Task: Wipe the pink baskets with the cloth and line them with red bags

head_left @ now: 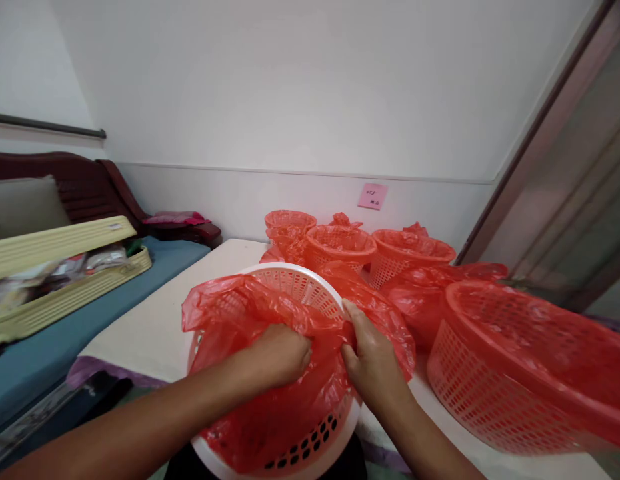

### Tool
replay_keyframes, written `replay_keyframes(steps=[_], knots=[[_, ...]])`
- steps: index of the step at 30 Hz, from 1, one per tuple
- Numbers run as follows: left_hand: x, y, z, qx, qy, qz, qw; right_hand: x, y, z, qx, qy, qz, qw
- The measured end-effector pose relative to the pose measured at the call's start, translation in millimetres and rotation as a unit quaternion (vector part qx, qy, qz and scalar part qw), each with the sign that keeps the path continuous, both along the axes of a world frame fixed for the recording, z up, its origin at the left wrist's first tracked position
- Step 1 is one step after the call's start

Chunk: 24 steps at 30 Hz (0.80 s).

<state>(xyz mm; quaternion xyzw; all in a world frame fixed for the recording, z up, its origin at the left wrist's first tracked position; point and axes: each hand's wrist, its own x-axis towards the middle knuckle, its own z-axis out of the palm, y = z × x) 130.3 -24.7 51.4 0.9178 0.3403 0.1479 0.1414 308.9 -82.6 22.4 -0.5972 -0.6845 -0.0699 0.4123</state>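
Observation:
A white plastic basket with a perforated side and rim (315, 275) is right in front of me, tilted toward my body. A thin red plastic bag (240, 393) lies loosely in its mouth and spills over the rim on the far left and the right. My left hand (285, 353) reaches across the opening, closed in a fist on the bag's film. At the right rim, my right hand (370, 353) pinches a bunched part of the same bag between thumb and fingers. The fingertips of my left hand are partly hidden in the film.
Several red baskets lined with red bags, including a large one (510, 373) at right, stand on the white-covered table (155, 333). A pink note (373, 196) is on the wall. Left is a blue-covered bed (50, 363) with an open yellow case (90, 287).

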Motion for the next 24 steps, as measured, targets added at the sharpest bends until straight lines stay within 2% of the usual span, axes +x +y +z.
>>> replay_keyframes(steps=[3,9,14,16,20,24], knots=[[-19.3,-5.2,12.0,0.026,-0.016,0.008,1.0,-0.1,0.3,0.1,-0.005,0.001,0.001,1.0],[-46.7,11.0,21.1,0.095,-0.121,0.052,0.987,-5.2,0.9,3.6,-0.016,0.002,0.005,1.0],[-50.6,14.5,39.6,0.197,-0.15,0.016,0.969,-6.3,0.5,3.0,-0.014,0.004,0.0,1.0],[-48.2,16.2,49.7,0.24,-0.14,-0.008,0.961,-6.4,-0.6,2.8,-0.013,0.002,0.005,1.0],[-42.6,28.1,63.5,0.331,-0.047,-0.041,0.941,-6.4,-1.8,3.0,-0.011,0.003,0.012,1.0],[-40.7,44.5,65.3,0.319,0.005,-0.057,0.946,-5.5,-1.9,2.3,-0.016,0.007,0.008,1.0]])
